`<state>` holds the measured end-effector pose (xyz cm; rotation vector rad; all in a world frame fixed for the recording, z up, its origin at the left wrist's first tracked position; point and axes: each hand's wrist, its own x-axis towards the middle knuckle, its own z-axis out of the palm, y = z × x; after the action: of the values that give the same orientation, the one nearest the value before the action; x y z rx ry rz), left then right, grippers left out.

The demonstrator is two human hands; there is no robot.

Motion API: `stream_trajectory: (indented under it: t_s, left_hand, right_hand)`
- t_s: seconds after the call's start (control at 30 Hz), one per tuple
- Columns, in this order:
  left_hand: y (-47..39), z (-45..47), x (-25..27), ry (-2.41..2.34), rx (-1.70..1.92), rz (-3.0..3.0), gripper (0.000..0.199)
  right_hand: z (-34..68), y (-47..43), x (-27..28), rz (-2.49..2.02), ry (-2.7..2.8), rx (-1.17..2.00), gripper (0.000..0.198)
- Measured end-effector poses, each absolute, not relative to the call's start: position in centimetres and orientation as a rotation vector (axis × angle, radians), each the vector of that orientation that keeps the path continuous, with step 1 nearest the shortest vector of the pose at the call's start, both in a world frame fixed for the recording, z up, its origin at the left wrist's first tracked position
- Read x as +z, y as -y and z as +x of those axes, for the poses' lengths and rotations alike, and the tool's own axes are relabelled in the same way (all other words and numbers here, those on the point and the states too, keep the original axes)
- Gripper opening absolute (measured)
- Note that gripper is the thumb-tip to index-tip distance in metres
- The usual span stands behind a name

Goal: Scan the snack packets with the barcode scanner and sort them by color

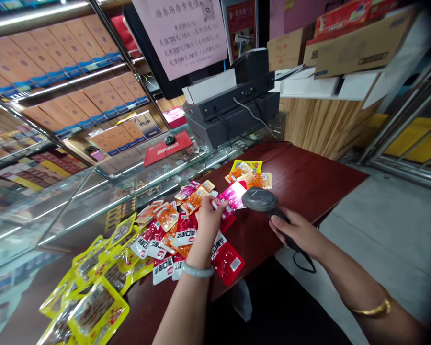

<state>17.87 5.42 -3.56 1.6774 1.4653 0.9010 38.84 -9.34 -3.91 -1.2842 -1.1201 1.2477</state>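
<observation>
My left hand (212, 214) is closed on the near edge of a pink snack packet (233, 197) above the dark red table. In my right hand (300, 232) is a black barcode scanner (261, 200), gripped round its handle, its head close to the pink packet. Red and white packets (229, 258) lie under and beside my left wrist. Orange packets (167, 216) spread to the left of that hand. Farther left, yellow-edged clear packets (98, 309) lie in a loose heap. Behind the pink packet sits a small group of orange packets (258, 180) with a yellow one.
A glass counter (129, 179) runs along the table's far side, with a computer mouse (170, 139) on a red mat. Beyond stand a black cash drawer (237, 115) and a monitor bearing a pink price sheet (183, 38). Cardboard boxes (359, 48) are stacked at right.
</observation>
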Motion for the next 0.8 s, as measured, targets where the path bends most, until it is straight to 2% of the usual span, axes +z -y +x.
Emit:
stream_trajectory:
  t_s: [0.17, 0.3, 0.4, 0.57, 0.7, 0.8]
  left_hand:
    - [-5.1, 18.5, -0.4, -1.199, 0.841, 1.905, 0.056]
    - [-0.9, 13.9, 1.4, -1.323, 0.177, 2.483, 0.054]
    - [1.6, 11.3, 1.0, -1.408, -0.099, 2.591, 0.056]
    - [1.6, 11.0, -0.7, -1.601, -0.009, 2.602, 0.039]
    - [0.6, 11.6, -1.1, -1.885, 0.097, 2.287, 0.045]
    - [0.3, 12.1, -1.1, -1.837, 0.185, 2.205, 0.044]
  right_hand:
    - [39.2, 9.8, -4.9, -1.357, 1.103, 1.22, 0.042]
    - [39.2, 10.5, -4.9, -1.346, 1.132, 1.267, 0.039]
    - [39.1, 10.7, -4.6, -1.377, 1.182, 1.278, 0.039]
    - [38.9, 11.0, -4.8, -1.423, 1.277, 1.28, 0.044]
    - [38.6, 11.7, -4.7, -1.398, 1.31, 1.307, 0.041]
    - [38.1, 12.1, -4.3, -1.384, 1.349, 1.348, 0.041]
